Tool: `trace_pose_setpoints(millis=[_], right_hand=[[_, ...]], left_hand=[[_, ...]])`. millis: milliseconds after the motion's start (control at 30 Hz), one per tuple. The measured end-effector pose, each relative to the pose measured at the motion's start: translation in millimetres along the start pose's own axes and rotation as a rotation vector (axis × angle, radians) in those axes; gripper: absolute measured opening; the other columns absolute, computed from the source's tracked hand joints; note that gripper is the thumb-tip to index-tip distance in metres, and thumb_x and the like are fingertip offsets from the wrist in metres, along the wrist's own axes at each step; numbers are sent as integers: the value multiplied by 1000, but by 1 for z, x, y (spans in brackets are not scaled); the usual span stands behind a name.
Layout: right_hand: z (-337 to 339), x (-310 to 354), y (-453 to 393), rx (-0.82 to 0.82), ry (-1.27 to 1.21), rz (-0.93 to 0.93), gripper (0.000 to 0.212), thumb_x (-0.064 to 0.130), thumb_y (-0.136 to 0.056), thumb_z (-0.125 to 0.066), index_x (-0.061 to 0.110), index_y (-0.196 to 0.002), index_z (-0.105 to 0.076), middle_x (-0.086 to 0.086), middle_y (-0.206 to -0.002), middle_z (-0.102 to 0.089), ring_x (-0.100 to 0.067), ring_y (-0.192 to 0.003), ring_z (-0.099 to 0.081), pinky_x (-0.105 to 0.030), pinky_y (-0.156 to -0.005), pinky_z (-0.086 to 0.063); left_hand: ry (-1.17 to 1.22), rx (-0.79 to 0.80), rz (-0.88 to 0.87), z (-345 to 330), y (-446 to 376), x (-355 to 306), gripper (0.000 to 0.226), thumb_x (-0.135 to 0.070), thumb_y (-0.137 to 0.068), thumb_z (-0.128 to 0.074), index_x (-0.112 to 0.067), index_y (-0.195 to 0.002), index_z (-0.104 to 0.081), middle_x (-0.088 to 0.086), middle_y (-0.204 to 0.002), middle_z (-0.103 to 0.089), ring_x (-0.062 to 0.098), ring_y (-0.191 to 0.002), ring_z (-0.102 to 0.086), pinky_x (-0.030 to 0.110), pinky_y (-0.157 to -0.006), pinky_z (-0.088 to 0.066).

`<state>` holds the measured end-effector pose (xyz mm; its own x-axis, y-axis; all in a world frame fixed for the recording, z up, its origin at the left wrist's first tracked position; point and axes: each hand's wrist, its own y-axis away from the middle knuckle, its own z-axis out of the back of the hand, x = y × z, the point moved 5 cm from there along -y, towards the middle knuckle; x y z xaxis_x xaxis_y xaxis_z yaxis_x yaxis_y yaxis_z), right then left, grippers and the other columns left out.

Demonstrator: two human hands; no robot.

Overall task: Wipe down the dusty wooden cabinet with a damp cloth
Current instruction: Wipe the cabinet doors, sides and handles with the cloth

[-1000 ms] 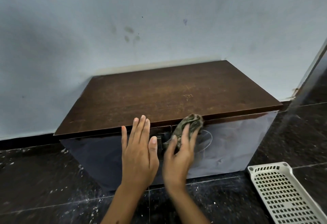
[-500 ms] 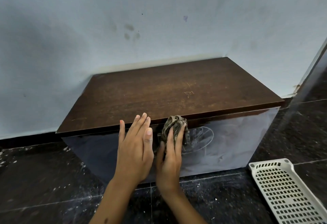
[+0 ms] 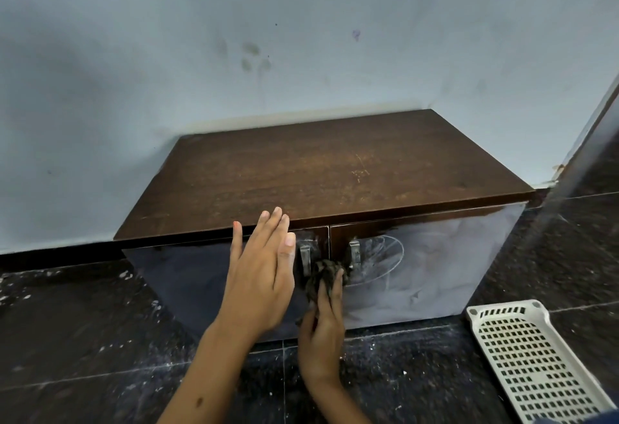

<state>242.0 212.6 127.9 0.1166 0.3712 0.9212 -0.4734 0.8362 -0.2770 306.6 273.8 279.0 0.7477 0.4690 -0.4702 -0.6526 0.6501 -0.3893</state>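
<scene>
While your left hand (image 3: 259, 276) lies flat against the left door of the cabinet (image 3: 335, 169), its fingers are straight and close together, reaching toward 12 o'clock so the tips overlap the front edge of the wooden top; it holds nothing. Your left forearm runs in from 6 o'clock. Your right hand (image 3: 323, 330) sits just beside it at 3 o'clock, lower on the door front, with fingers curled around the bunched dark cloth (image 3: 323, 278) and pressing it against the glossy doors near the seam. That cloth sits between the two metal handles (image 3: 305, 259), touching the right one. Pale smears cover the right door (image 3: 428, 266). On the dark floor (image 3: 83, 340) at 4 o'clock lies a white perforated basket (image 3: 532, 366), apart from the cabinet.
</scene>
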Motion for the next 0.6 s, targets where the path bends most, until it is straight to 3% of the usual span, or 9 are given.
trace_pose_setpoints(millis=[67, 167, 233, 300, 367, 467, 533, 600], right_hand=[[6, -15, 4, -46, -59, -283, 52, 1, -95, -46, 16, -143, -31, 4, -158, -8, -15, -142, -19, -1, -101, -23], [23, -25, -2, -107, -294, -782, 44, 14, -97, -49, 14, -141, -42, -9, -146, -42, -29, -126, -46, -29, -99, -38], [23, -3, -19, -142, -635, -920, 41, 15, -98, -48, 14, -139, -45, -10, -129, -57, -25, -112, -54, -36, -99, -41], [20, 30, -28, -151, -871, -944, 36, 10, -98, -47, 13, -133, -49, -5, -106, -63, -20, -97, -58, -38, -96, -45], [17, 54, -30, -141, -974, -913, 37, 6, -97, -46, 13, -133, -48, -4, -101, -63, -18, -94, -59, -35, -91, -48], [16, 74, -30, -79, -966, -775, 46, 6, -96, -49, 17, -140, -43, -4, -123, -60, -14, -106, -60, -32, -96, -48], [15, 72, -25, -56, -805, -622, 47, 7, -96, -49, 18, -141, -41, -2, -131, -57, -11, -113, -58, -32, -100, -46], [12, 63, -17, -13, -540, -425, 48, 9, -97, -47, 16, -144, -37, 0, -150, -34, -10, -136, -36, -23, -111, -32]], left_hand=[[-1, 30, 6, -1, 1, 0, 74, -57, -89, 1, -20, -146, -28, -14, -154, -19, -10, -140, -1, 19, -112, 18], [14, 63, 26, -2, 1, 0, 69, -54, -90, -1, -22, -147, -26, -16, -154, -17, -12, -138, 2, 16, -110, 21], [30, 63, 31, -3, -2, 2, 69, -53, -90, -1, -22, -146, -28, -16, -154, -18, -12, -138, 0, 15, -108, 21], [33, 53, 33, -2, -5, 3, 69, -52, -90, -2, -22, -145, -31, -16, -153, -21, -12, -137, -2, 13, -107, 22], [46, 45, 40, -1, -5, 3, 69, -51, -90, -3, -21, -144, -34, -15, -152, -25, -13, -135, -4, 12, -106, 22], [52, 29, 38, 0, -6, 3, 69, -51, -91, -3, -21, -142, -38, -14, -151, -29, -14, -134, -6, 12, -106, 22], [43, 7, 29, 0, -6, 2, 69, -50, -91, -4, -19, -141, -40, -12, -150, -32, -12, -134, -8, 12, -106, 22], [49, -16, 27, 1, -6, 0, 70, -52, -91, -4, -18, -140, -41, -11, -150, -33, -10, -135, -11, 14, -108, 21]])
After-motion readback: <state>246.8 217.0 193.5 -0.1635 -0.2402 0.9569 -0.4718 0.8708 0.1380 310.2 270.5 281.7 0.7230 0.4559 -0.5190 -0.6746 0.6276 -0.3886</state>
